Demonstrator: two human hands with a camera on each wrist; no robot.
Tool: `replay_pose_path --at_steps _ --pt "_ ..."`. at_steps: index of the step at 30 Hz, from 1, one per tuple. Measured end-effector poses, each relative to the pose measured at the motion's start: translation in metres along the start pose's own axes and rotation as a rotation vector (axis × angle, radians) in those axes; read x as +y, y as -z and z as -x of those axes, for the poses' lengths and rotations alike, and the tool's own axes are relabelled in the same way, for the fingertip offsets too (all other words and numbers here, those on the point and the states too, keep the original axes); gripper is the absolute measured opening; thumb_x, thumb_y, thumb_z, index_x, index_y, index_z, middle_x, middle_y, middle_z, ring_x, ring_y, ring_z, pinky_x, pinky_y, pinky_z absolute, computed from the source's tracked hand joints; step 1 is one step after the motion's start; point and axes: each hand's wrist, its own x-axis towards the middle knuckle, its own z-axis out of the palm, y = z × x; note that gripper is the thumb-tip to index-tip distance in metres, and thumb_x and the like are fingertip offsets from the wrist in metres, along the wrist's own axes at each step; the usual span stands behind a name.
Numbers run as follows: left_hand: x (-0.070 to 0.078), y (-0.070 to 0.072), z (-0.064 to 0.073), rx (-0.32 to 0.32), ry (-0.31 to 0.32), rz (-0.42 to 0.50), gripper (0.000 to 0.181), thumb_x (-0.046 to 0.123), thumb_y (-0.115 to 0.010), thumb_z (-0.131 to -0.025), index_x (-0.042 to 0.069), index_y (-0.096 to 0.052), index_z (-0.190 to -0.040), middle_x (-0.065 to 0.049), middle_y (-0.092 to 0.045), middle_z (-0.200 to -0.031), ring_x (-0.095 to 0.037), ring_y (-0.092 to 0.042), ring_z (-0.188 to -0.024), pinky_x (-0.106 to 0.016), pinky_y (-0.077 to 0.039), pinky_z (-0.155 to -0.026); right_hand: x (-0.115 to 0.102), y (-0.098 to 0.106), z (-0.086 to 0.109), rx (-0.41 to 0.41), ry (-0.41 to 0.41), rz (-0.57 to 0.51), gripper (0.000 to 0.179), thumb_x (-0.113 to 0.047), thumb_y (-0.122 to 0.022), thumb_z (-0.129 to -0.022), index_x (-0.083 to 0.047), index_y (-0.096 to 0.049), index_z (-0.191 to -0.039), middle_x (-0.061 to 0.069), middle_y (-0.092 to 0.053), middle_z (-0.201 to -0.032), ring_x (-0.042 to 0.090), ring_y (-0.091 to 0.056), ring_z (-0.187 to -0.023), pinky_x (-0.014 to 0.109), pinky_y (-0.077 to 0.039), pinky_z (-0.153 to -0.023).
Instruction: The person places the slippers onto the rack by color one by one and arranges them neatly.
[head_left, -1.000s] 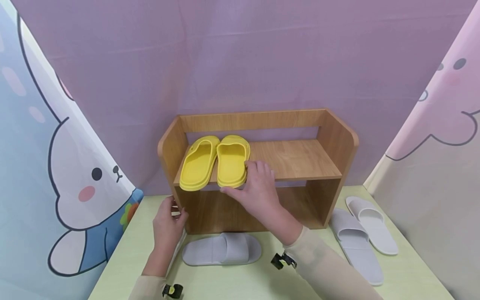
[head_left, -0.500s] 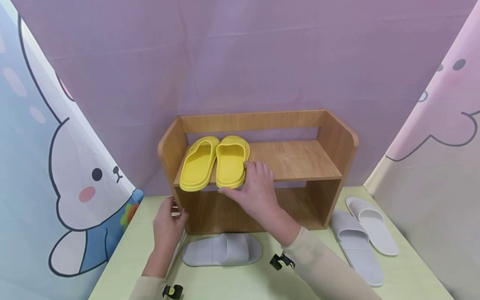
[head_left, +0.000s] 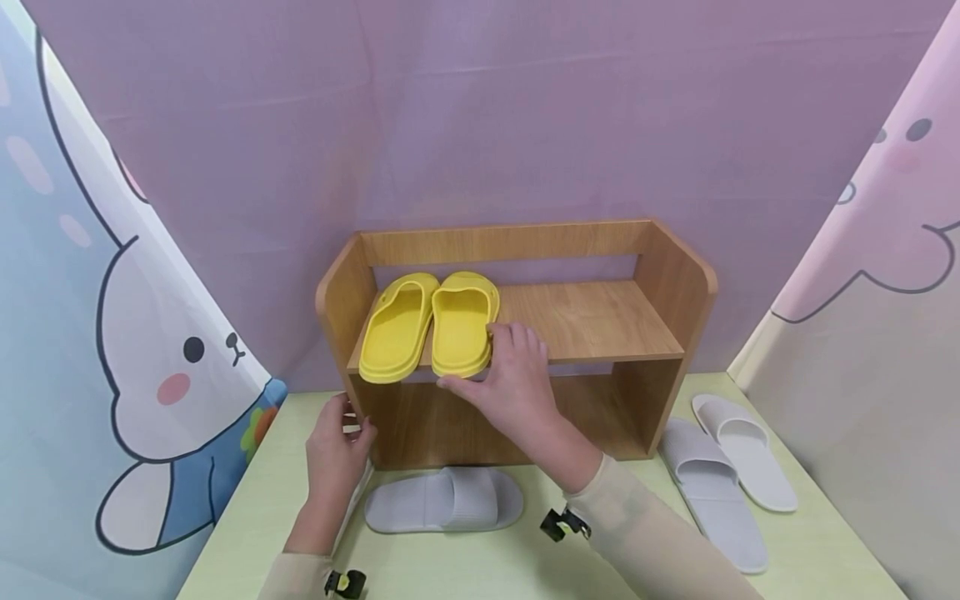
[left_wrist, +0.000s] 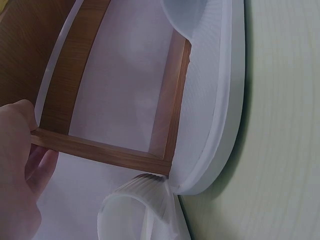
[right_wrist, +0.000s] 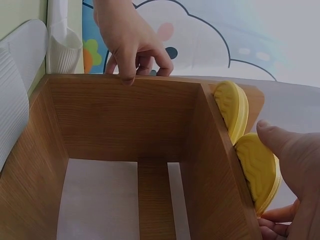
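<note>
Two yellow clogs stand side by side on the upper shelf of a wooden shoe rack (head_left: 592, 317), toes to the back. My right hand (head_left: 517, 379) holds the heel end of the right clog (head_left: 461, 329), thumb at the heel and fingers along its right side. The left clog (head_left: 397, 333) is beside it, near the rack's left panel; both heels stick out past the shelf's front edge. My left hand (head_left: 336, 446) grips the front edge of that left panel, with thumb and fingers on opposite faces in the right wrist view.
A grey slipper (head_left: 408, 504) lies crosswise before the rack. Another grey slipper (head_left: 708, 492) and a white slipper (head_left: 750, 458) lie to the right. Beside the left panel is a white slipper (left_wrist: 127, 207), mostly hidden by my left arm in the head view. Purple cloth (head_left: 510, 125) hangs behind.
The right clog has shifted very slightly left with my right hand, closer to the left clog. My left hand stays on the rack's panel.
</note>
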Motion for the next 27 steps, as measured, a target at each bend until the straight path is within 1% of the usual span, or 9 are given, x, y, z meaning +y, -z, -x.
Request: replay_pose_path --at_steps 6,13,17,21,24,27 --pt "-0.001 -0.001 0.001 0.0 -0.009 0.003 0.045 0.001 -0.082 -0.093 0.006 -0.062 -0.133 -0.015 -0.07 -0.117 -0.035 -0.077 -0.101 -0.048 -0.07 -0.075 0.004 0.002 0.003 -0.001 0.007 -0.021 0.095 -0.064 -0.098 -0.075 -0.004 -0.06 -0.139 0.007 -0.059 -0.121 0.026 -0.052 -0.116 0.044 -0.043 -0.097" --pt "-0.001 -0.003 0.001 -0.002 -0.016 0.001 0.045 0.0 -0.081 -0.093 0.005 -0.061 -0.133 -0.015 -0.07 -0.117 -0.035 -0.077 -0.101 -0.048 -0.07 -0.075 0.018 0.013 0.015 0.027 0.036 -0.125 0.086 -0.049 -0.101 -0.079 -0.003 -0.063 -0.141 0.01 -0.062 -0.126 0.026 -0.054 -0.119 0.05 -0.046 -0.103" --pt "0.0 -0.002 0.001 -0.005 -0.006 0.0 0.044 0.001 -0.081 -0.093 0.005 -0.061 -0.133 -0.015 -0.07 -0.118 -0.035 -0.077 -0.101 -0.048 -0.07 -0.075 0.031 0.022 0.027 0.055 0.067 -0.173 0.079 -0.041 -0.101 -0.081 -0.002 -0.064 -0.139 0.012 -0.063 -0.129 0.028 -0.055 -0.123 0.049 -0.048 -0.103" --pt "0.001 -0.002 0.001 -0.01 0.0 0.002 0.045 0.001 -0.081 -0.093 0.005 -0.061 -0.133 -0.015 -0.069 -0.118 -0.035 -0.077 -0.102 -0.049 -0.07 -0.076 0.045 0.028 0.042 0.076 0.086 -0.245 0.069 -0.033 -0.101 -0.082 -0.003 -0.066 -0.133 0.01 -0.063 -0.127 0.029 -0.057 -0.122 0.049 -0.05 -0.102" --pt "0.002 -0.002 0.0 0.0 -0.002 0.009 0.046 0.0 -0.083 -0.092 0.005 -0.061 -0.133 -0.015 -0.069 -0.118 -0.036 -0.077 -0.102 -0.05 -0.07 -0.075 0.054 0.032 0.055 0.071 0.081 -0.282 0.061 -0.029 -0.1 -0.084 -0.006 -0.066 -0.13 0.007 -0.063 -0.126 0.027 -0.058 -0.121 0.049 -0.051 -0.1" --pt "0.002 -0.001 0.0 0.011 -0.004 0.017 0.047 -0.002 -0.084 -0.091 0.005 -0.061 -0.132 -0.015 -0.069 -0.117 -0.036 -0.077 -0.101 -0.051 -0.07 -0.075 0.064 0.035 0.068 0.06 0.069 -0.282 0.057 -0.026 -0.099 -0.085 -0.009 -0.067 -0.129 0.005 -0.063 -0.126 0.024 -0.057 -0.121 0.048 -0.052 -0.099"
